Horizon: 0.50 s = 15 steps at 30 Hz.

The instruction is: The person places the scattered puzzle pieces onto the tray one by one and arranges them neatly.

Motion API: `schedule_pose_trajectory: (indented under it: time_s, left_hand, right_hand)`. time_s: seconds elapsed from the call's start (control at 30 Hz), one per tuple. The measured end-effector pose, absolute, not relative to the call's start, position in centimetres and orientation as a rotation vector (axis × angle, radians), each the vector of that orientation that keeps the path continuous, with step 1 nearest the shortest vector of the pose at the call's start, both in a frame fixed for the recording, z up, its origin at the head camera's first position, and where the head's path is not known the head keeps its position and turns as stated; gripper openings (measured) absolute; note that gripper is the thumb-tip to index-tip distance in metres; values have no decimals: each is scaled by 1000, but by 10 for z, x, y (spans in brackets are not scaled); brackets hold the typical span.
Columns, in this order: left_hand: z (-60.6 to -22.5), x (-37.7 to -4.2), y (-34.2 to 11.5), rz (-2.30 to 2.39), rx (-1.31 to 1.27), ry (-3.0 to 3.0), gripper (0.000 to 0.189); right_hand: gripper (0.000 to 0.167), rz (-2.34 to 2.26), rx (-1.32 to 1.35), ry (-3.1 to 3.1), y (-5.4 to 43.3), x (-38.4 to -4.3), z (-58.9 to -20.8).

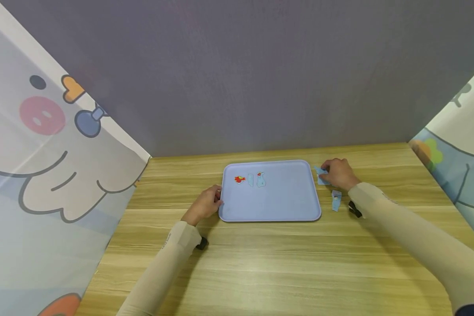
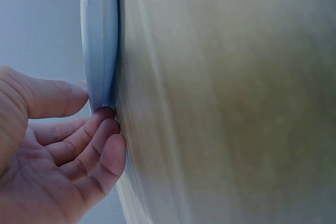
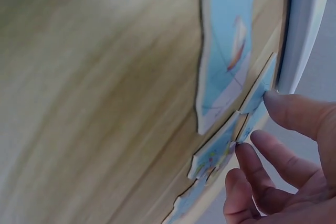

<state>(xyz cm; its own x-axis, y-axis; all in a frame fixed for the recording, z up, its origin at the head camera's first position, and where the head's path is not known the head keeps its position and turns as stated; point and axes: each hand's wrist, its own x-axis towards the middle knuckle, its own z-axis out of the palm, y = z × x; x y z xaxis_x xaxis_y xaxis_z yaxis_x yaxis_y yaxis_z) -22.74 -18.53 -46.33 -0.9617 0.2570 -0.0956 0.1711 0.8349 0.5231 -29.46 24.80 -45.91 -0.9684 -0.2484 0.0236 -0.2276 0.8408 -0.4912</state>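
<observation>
A pale blue tray (image 1: 271,206) lies flat on the table. At its left edge my left hand (image 1: 206,202) holds the rim; in the left wrist view the thumb (image 2: 58,98) is against the tray wall (image 2: 100,35), with curled fingers below. Right of the tray, my right hand (image 1: 339,174) has thumb and bent fingertips on a light blue puzzle piece (image 1: 321,177). Several flat pieces lie by those fingers, among them a longer one (image 3: 227,51) and a patterned one (image 3: 212,150). The fingers partly hide the touched piece.
On the tray lie a red and yellow piece (image 1: 239,179), a narrow pale blue piece (image 1: 250,179) and a blue piece with red (image 1: 261,181). Another piece (image 1: 336,200) lies near the right wrist. A grey wall (image 1: 276,79) rises behind the wooden table (image 1: 268,263).
</observation>
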Motion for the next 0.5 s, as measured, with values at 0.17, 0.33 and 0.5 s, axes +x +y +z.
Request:
schedule_pose_trajectory:
  time_s: [0.17,0.33,0.5]
  left_hand:
    - [-464,-228,-185,782,335,2859,45]
    - [-462,-227,-185,780,350,2865,45]
    - [-462,-226,-185,787,360,2866,45]
  right_hand:
    - [28,-839,-399,3000,249,-294,-461]
    - [26,-857,-422,3030,250,-295,-462]
    - [27,-833,-373,3004,249,-295,-460]
